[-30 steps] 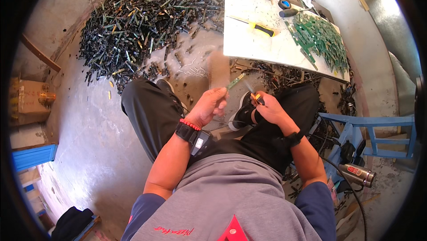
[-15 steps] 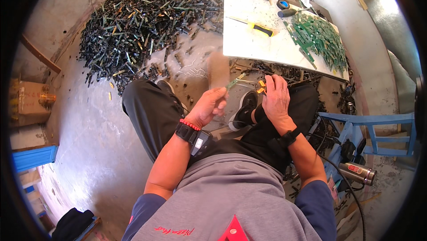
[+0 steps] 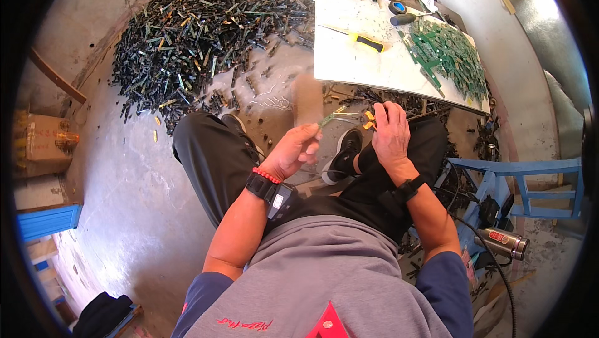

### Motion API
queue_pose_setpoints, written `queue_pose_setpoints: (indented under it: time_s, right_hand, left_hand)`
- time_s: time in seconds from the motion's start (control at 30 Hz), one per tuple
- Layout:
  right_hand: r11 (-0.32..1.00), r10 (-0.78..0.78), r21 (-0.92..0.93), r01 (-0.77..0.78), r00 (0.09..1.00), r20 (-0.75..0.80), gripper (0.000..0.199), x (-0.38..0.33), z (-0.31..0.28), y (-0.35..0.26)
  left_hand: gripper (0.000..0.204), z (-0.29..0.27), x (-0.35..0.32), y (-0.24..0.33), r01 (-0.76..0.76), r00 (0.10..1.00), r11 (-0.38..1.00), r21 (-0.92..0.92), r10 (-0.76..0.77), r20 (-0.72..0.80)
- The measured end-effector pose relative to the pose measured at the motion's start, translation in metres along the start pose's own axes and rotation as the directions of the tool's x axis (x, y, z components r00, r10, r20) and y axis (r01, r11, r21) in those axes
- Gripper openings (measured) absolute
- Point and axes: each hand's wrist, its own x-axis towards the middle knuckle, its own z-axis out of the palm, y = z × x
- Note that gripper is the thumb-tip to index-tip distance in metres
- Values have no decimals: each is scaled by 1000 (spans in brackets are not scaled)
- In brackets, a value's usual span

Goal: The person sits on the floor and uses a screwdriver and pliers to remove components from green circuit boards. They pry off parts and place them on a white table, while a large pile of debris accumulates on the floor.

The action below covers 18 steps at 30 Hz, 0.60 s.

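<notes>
My left hand [image 3: 296, 151] pinches a narrow green circuit board strip [image 3: 331, 118] by its near end, above the floor between my knees. A tool with yellow-orange handle parts [image 3: 369, 119] is in my right hand [image 3: 392, 133], its fingers closed round it. The tool's thin metal tip [image 3: 350, 114] points left and meets or nearly meets the strip's far end; I cannot tell which. My right fingers hide most of the tool. Beyond my right hand, a white board [image 3: 340, 57] bears a pile of green circuit board strips [image 3: 446, 57] and a yellow-and-black-handled tool [image 3: 368, 42].
A large heap of dark strips [image 3: 187, 44] covers the floor ahead on the left. A blurred brownish upright shape [image 3: 307, 99] stands just beyond my left hand. On the right are a blue stool [image 3: 524, 167], a metal flask [image 3: 502, 243] and a black cable [image 3: 493, 263]. A cardboard box [image 3: 47, 143] stands left.
</notes>
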Motion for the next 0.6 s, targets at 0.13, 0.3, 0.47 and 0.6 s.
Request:
queue_pose_setpoints:
  time_s: [0.13,0.3,0.47,0.6]
  right_hand:
    - [999,-32,-12,32,999,-4,31,4,1,6]
    - [999,-40,-21,41,999,25,27,11,-2,7]
    - [1000,-4,31,0,990,144,28,10,0,10]
    - [975,74,164,-148,918,390,25,6,-1,3]
  left_hand:
    - [24,-1,0,0,6,1000,1000,-14,-6,22]
    - [24,0,-1,0,2,1000,1000,-5,-2,29]
    - [24,1,-1,1,0,999,1000,-3,0,44]
    - [24,2,0,3,0,998,1000,-12,1,66]
